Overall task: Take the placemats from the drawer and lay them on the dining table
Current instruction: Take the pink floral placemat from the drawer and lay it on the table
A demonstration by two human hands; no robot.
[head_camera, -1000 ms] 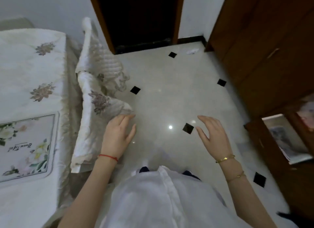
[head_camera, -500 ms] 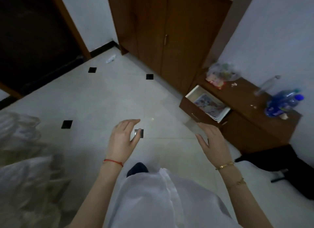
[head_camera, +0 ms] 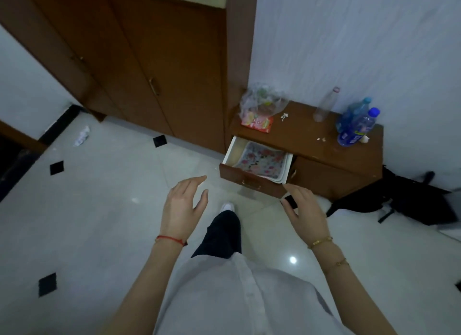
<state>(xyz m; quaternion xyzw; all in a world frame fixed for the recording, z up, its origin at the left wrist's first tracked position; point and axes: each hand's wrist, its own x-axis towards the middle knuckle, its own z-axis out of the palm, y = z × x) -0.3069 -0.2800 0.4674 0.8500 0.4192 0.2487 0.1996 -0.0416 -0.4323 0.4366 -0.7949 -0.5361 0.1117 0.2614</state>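
Note:
A low brown cabinet stands against the white wall with its drawer (head_camera: 249,181) pulled open. Inside the drawer lies a stack of flowered placemats (head_camera: 262,163), pink and white on top. My left hand (head_camera: 183,210) hangs in the air over the floor, left of the drawer, fingers relaxed and holding nothing. My right hand (head_camera: 303,211) is raised just below the drawer's front right corner, also relaxed and holding nothing. The dining table is out of sight.
On the cabinet top (head_camera: 306,137) sit a plastic bag (head_camera: 262,105), a pink packet (head_camera: 258,123), a clear bottle (head_camera: 325,105) and blue bottles (head_camera: 356,125). A tall brown wardrobe (head_camera: 154,67) stands left of it. A black bag (head_camera: 411,202) lies on the tiled floor at right.
My view has swung right, away from the table and covered chair, to the cabinet. The open drawer is now closer and centred. Both hands stay raised and hold nothing.

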